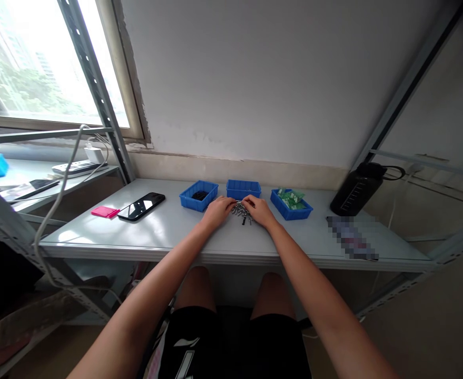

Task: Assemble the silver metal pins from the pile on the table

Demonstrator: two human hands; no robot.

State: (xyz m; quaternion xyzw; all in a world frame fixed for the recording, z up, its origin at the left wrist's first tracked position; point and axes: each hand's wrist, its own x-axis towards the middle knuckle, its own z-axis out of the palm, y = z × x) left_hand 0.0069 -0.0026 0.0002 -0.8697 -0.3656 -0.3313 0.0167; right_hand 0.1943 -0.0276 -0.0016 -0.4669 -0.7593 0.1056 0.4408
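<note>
A small heap of thin, silvery metal pieces that look like screws (239,210) lies on the grey table, with a dark bit at its near edge. My left hand (218,208) rests at the heap's left side, its fingers curled together at the pieces. From the right, my right hand (258,209) reaches the same heap with bent fingers closed over its edge. What either hand's fingertips hold is too small to make out. Just behind the hands stands a blue bin (244,188), its inside mostly hidden. Another blue bin (187,201) at the left holds small black parts (199,195).
A third blue bin (296,214) contains green-tinted plastic packets (292,198). On the left lie a black phone (141,206) and a pink item (105,211). A black bottle (355,190) stands at right, near a blurred-out flat object (352,239). Metal posts frame both table ends.
</note>
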